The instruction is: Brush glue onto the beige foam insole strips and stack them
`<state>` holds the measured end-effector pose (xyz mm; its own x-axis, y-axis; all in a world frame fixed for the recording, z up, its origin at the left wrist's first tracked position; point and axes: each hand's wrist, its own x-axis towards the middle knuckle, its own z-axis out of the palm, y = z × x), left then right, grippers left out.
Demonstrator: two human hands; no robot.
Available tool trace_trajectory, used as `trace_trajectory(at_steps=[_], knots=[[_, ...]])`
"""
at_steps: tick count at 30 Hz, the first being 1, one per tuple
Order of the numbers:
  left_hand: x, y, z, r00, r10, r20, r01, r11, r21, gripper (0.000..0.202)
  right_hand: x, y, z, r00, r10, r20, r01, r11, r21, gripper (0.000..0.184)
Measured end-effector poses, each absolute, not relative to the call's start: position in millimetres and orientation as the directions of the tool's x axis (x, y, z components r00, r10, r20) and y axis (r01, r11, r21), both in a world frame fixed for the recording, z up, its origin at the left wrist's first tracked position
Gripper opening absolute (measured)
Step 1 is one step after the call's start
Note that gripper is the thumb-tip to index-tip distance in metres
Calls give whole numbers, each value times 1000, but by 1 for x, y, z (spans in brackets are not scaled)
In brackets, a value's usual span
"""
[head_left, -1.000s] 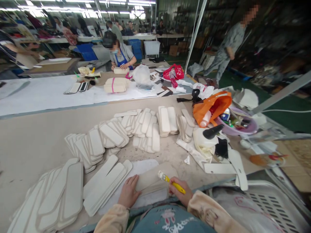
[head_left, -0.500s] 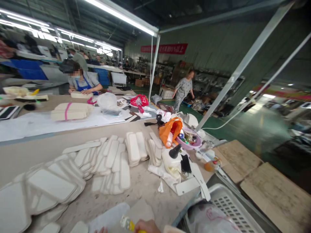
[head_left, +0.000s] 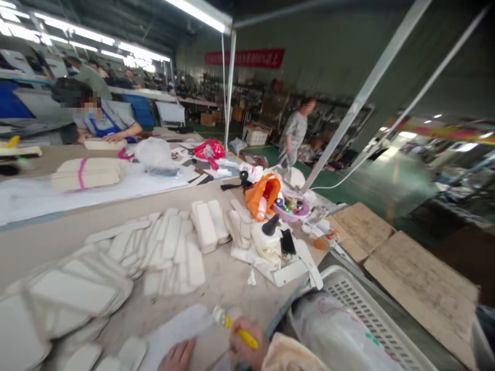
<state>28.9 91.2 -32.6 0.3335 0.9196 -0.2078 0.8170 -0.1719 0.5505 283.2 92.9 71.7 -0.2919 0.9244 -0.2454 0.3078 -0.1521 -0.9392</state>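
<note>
My right hand (head_left: 249, 341) is wrapped round the yellow handle of a brush (head_left: 228, 322), its pale, caked-looking head pointing up and left. At the bottom edge, my left hand (head_left: 178, 356) lies with its fingers stretched out on a white sheet (head_left: 176, 330); the rest of that hand is out of view. Between the hands is a beige flat piece (head_left: 212, 344), partly covered. To the left spread overlapping off-white rounded panels (head_left: 75, 288), and behind them narrower off-white strips (head_left: 170, 237) lie in rows and piles.
A white plastic basket (head_left: 359, 304) holding a clear bag (head_left: 332, 324) stands at right, near cardboard sheets (head_left: 421, 273). Farther back are a white container (head_left: 266, 239), an orange bag (head_left: 263, 196) and a purple basin (head_left: 294, 214). A co-worker (head_left: 104, 121) sits across the table; another person (head_left: 297, 131) is walking.
The view has shifted, and more of both hands now shows. My right hand and the brush are farther right and higher in the picture. The walking person's pose has changed.
</note>
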Motion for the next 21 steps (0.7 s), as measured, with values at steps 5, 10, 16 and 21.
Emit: trace_trajectory(at_steps=[5, 10, 16, 21], knots=[[7, 39, -2, 201, 940, -275, 871, -43, 490, 101, 279, 82, 75, -310, 919, -243, 269, -161, -950, 27], [-23, 8, -11, 78, 976, -204, 832, 48, 553, 91, 268, 83, 75, -511, 796, -324, 311, -180, -933, 23], [-26, 1, -19, 94, 983, -160, 802, 20, 596, 82, 226, 84, 65, -651, 673, -350, 303, -193, -933, 16], [-27, 8, -21, 125, 985, -116, 815, -35, 579, 73, 201, 83, 54, -680, 641, -356, 254, -249, -935, 12]])
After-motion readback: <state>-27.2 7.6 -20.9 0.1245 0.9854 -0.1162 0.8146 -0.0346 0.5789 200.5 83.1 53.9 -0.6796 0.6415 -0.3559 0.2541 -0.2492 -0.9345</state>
